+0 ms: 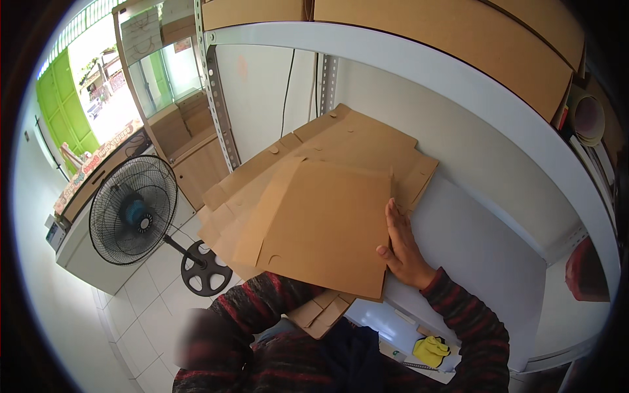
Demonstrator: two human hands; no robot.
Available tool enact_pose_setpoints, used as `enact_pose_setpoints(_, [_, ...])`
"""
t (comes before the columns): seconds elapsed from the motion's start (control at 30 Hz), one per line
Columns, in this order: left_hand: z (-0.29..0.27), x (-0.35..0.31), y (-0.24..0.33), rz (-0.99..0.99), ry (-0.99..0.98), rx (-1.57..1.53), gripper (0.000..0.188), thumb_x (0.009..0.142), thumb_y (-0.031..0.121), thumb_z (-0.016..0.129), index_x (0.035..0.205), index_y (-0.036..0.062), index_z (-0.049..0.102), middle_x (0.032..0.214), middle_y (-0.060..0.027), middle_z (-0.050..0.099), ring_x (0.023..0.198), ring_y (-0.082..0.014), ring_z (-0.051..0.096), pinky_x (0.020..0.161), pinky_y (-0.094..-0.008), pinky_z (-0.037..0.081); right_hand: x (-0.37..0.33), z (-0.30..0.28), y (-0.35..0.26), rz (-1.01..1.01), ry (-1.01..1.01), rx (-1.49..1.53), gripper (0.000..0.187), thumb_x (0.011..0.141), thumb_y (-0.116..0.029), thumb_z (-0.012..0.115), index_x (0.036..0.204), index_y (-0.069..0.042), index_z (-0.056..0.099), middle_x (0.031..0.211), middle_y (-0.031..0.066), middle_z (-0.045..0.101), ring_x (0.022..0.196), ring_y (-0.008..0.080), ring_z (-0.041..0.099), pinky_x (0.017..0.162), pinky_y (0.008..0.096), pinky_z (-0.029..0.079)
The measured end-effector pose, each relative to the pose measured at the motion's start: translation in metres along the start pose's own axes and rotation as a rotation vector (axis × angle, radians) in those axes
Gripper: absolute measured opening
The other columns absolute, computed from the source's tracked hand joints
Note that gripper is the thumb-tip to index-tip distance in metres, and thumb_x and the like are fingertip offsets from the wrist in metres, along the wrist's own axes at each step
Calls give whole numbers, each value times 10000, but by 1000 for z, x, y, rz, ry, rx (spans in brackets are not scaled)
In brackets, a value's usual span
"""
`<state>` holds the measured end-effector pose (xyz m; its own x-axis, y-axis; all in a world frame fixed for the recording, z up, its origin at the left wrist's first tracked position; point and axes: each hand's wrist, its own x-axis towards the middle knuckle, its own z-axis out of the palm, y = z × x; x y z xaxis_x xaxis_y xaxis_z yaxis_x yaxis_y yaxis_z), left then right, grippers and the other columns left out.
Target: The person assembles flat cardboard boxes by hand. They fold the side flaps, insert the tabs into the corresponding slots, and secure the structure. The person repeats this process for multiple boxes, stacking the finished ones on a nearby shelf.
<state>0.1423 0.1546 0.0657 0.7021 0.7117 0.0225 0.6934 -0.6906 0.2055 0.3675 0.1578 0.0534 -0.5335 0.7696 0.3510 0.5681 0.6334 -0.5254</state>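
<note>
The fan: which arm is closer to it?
Left. The left arm is right of the fan, its hand hidden by cardboard; the right hand is farther, at the cardboard's right edge.

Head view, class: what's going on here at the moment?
A person in dark, red-striped sleeves has the right hand open, its fingers against the right edge of a flat brown cardboard piece. The left sleeve runs in under that piece, so the left hand is hidden. More flattened cardboard shows beyond it, with a grey surface to the right and a fan standing to the left.
</note>
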Motion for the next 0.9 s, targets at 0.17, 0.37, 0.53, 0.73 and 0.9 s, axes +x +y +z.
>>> enact_pose_setpoints(0.17, [0,2,-1,17,6,-12,748,874,591,503,1489,196,341,1529,-228,272,1402,-514,189,1079,-720,109,-8,8,14,-33,-57,-164,898,946,-615,392,1516,10,90,1573,259,65,1455,422,95,1125,629,40])
enact_pose_setpoints(0.37, [2,-1,-3,5,15,-24,725,885,565,502,1487,194,343,1525,-229,279,1403,-507,195,1082,-716,109,-3,10,7,42,-163,-257,897,943,-652,330,1523,-10,92,1590,210,70,1472,373,72,1123,631,7])
enact_pose_setpoints(0.53, [1,0,-2,15,19,-39,707,893,544,502,1485,191,346,1522,-230,285,1404,-502,200,1084,-713,109,-4,8,6,42,-3,-27,897,943,-631,389,1510,11,125,1563,255,135,1456,394,131,1136,599,69])
enact_pose_setpoints(0.73, [4,-3,-4,2,40,-64,685,903,519,502,1483,189,348,1518,-230,292,1405,-495,207,1087,-709,108,3,-3,7,246,118,506,791,989,-570,355,1504,-4,155,1539,202,227,1437,323,209,1157,403,187])
enact_pose_setpoints(0.9, [12,16,-5,64,89,-137,666,912,497,502,1482,187,350,1515,-231,298,1406,-489,212,1090,-705,108,3,-8,15,345,25,674,729,1010,-548,310,1475,10,245,1491,204,317,1422,301,246,1155,381,201])
